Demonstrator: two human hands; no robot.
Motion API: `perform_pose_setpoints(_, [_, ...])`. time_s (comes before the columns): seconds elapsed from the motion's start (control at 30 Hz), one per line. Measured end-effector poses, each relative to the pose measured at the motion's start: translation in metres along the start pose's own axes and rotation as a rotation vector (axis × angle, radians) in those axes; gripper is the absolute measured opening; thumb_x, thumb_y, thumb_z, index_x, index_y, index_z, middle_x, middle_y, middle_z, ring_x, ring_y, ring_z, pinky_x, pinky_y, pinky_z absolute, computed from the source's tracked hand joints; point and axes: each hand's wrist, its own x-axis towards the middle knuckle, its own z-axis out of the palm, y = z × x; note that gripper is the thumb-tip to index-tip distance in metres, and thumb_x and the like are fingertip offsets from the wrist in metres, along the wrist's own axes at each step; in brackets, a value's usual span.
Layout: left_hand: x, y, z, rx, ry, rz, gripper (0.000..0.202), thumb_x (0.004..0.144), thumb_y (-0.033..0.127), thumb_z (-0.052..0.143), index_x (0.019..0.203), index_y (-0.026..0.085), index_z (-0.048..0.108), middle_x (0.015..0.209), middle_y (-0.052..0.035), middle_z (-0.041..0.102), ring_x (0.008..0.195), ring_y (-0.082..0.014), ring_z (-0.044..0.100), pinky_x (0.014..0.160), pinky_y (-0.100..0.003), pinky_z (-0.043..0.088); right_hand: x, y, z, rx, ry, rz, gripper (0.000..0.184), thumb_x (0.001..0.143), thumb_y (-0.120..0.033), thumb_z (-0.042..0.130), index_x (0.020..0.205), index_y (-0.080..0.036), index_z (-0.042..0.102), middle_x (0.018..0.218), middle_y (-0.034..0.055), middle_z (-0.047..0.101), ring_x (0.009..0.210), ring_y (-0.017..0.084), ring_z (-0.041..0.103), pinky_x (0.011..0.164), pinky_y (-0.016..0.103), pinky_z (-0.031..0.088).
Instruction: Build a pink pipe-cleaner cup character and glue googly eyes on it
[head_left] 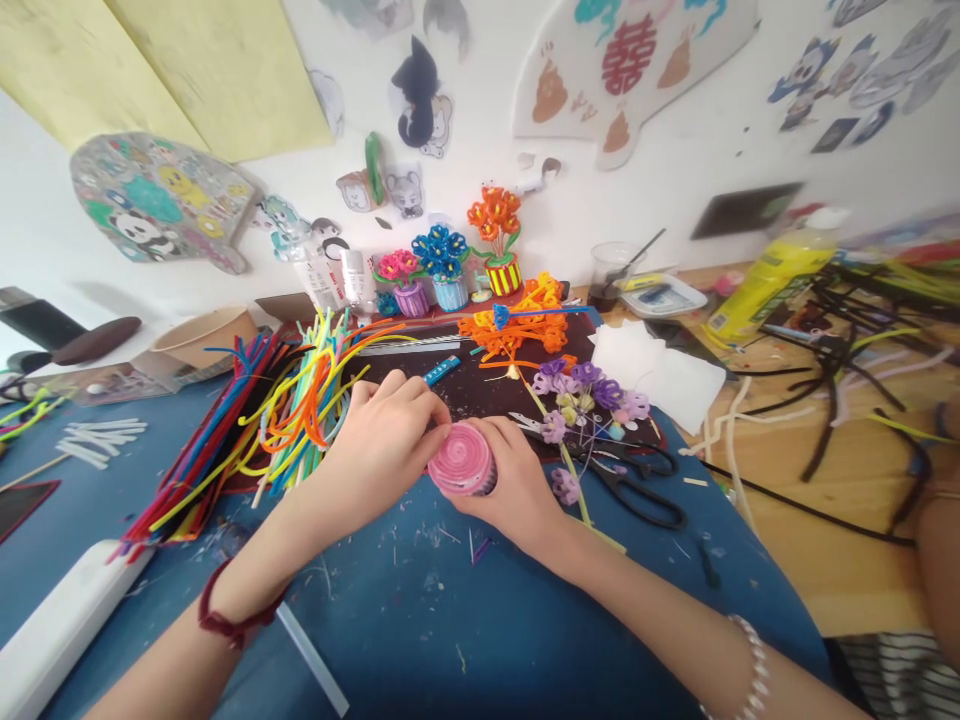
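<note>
A small round pot [463, 460] wound from pink pipe cleaners, its spiral base facing me, sits between both hands over the blue mat [420, 620]. My left hand [386, 440] curls over its left and top side, fingers closed on it. From the right, my right hand [517, 490] cups it. A purple pipe-cleaner flower bunch [585, 395] on green stems lies just right of my hands. Black scissors [637, 480] lie beside it.
A heap of coloured pipe cleaners [262, 420] lies to the left. Orange flowers [517, 325] and small flower pots [450, 270] stand at the back. A yellow bottle [772, 275], black pipe cleaners [847, 360], white paper [660, 375] and a paper bowl [202, 335] are around.
</note>
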Motion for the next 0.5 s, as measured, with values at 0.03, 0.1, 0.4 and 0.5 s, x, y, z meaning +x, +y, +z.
perform_pose_setpoints(0.03, [0.0007,-0.0008,0.0011,-0.015,-0.007,0.008,0.019,0.095,0.025,0.049,0.081,0.019,0.062,0.086,-0.0034,0.063,0.085,-0.0225,0.052,0.071,-0.038,0.032,0.0000,-0.0002,-0.0003,-0.001,-0.001,-0.001,0.058,0.067,-0.021,0.076,0.120,-0.022,0.053,0.112,0.0090,0.058,0.106,0.027,0.059,0.094,0.042,0.052])
perform_pose_setpoints(0.1, [0.0017,-0.0017,0.0016,0.000,-0.013,0.045,0.020,0.095,0.024,0.049,0.081,0.019,0.062,0.085,-0.0036,0.063,0.085,-0.0226,0.051,0.071,-0.038,0.032,0.0000,-0.0005,-0.0008,-0.004,0.001,-0.005,0.059,0.066,-0.019,0.077,0.121,-0.021,0.053,0.112,0.0092,0.058,0.106,0.027,0.059,0.094,0.042,0.052])
perform_pose_setpoints(0.4, [0.0080,0.0057,0.0013,0.303,-0.033,0.212,0.018,0.093,0.016,0.047,0.084,0.016,0.061,0.088,-0.0080,0.062,0.086,-0.0258,0.052,0.075,-0.044,0.035,0.0006,0.0024,0.0006,-0.008,0.010,-0.051,0.058,0.068,-0.021,0.077,0.121,-0.021,0.052,0.115,0.0095,0.059,0.107,0.027,0.059,0.093,0.042,0.052])
perform_pose_setpoints(0.5, [0.0071,0.0044,0.0040,0.315,-0.016,0.205,0.016,0.093,0.018,0.049,0.084,0.017,0.062,0.087,-0.0067,0.063,0.087,-0.0268,0.054,0.077,-0.046,0.036,0.0001,0.0039,0.0013,-0.006,0.011,-0.046,0.060,0.069,-0.023,0.077,0.123,-0.022,0.051,0.116,0.0095,0.059,0.108,0.027,0.059,0.094,0.042,0.052])
